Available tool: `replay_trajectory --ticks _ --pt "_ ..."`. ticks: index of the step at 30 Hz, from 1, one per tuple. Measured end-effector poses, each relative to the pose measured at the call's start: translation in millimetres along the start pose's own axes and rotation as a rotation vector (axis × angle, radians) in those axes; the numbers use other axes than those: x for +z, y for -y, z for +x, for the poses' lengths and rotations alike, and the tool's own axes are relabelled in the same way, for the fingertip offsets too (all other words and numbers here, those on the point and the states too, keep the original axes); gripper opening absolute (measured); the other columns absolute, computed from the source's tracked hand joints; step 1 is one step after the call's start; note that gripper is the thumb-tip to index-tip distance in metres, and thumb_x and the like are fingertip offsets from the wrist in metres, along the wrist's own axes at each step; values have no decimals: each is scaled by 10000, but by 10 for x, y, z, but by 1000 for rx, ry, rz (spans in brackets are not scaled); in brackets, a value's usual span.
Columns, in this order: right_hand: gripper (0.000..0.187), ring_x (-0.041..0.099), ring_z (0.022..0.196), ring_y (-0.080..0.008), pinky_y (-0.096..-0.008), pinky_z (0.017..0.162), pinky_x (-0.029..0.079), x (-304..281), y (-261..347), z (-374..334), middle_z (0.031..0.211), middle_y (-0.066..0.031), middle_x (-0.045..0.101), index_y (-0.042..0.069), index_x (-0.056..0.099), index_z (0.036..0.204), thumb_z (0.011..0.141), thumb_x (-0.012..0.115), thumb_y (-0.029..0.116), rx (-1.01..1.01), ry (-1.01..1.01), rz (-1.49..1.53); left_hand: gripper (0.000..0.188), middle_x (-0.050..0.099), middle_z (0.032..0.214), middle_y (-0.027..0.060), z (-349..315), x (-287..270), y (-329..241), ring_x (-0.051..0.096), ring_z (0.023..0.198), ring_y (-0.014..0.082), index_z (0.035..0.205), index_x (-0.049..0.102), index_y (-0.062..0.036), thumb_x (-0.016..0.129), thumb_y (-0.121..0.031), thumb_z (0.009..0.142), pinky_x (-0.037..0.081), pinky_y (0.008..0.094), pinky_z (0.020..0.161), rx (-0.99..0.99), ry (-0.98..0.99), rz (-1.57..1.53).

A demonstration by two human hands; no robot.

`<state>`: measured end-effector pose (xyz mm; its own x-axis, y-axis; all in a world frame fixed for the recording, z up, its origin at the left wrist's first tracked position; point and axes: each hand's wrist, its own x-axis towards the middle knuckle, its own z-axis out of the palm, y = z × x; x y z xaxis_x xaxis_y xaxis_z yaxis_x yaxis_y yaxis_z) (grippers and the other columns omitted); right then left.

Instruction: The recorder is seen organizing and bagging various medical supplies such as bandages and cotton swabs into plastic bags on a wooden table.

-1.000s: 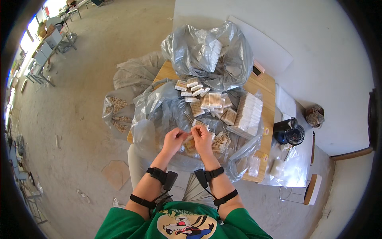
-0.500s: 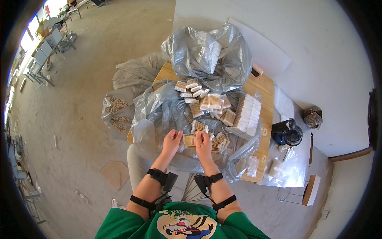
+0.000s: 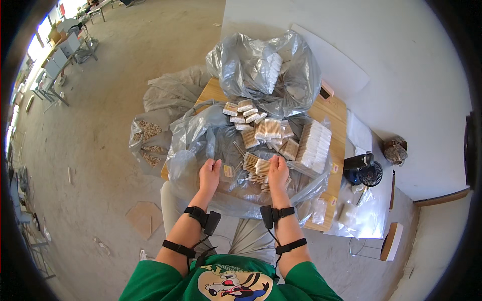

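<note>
Left hand: my left hand (image 3: 209, 174) has drawn away to the left; a second ago it was pressed close to the right one over the clear plastic bag (image 3: 201, 145), now the two are well apart.
Right hand: my right hand (image 3: 277, 171) has slid rightward and sits at the right edge of the swab bundles (image 3: 255, 167).
Fingers: earlier mine pinched something small together between both hands; now each hand's fingers work separately.
Bundles: uncovered between my hands now.

Packing workshop: concrete floor (image 3: 115, 75), bagged stock (image 3: 266, 70)
</note>
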<state>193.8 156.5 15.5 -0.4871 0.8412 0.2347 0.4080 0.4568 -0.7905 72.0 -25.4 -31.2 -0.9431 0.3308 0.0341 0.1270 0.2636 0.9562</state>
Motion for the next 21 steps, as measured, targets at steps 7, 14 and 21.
replay_trajectory --ticks 7,14,21 --pt "140 559 601 -335 -407 571 463 -102 169 72 694 -135 595 51 551 924 898 518 184 -620 -269 -393 274 531 617 133 -18 -60 -176 510 547 230 734 497 0 591 -218 872 408 343 532 75 -24 97" --pt "284 591 668 -115 -250 535 480 417 85 -572 863 -31 594 43 511 1018 951 456 313 357 526 602 239 581 651 83 -8 -96 -302 536 619 142 751 520 -10 563 -197 894 426 279 591 42 85 1" --pt "174 573 694 -102 -238 605 461 375 227 -622 866 -21 601 73 523 1021 922 506 214 548 570 905 219 585 660 72 -51 -234 -331 537 621 133 762 518 -15 560 -183 896 429 272 597 73 95 35"
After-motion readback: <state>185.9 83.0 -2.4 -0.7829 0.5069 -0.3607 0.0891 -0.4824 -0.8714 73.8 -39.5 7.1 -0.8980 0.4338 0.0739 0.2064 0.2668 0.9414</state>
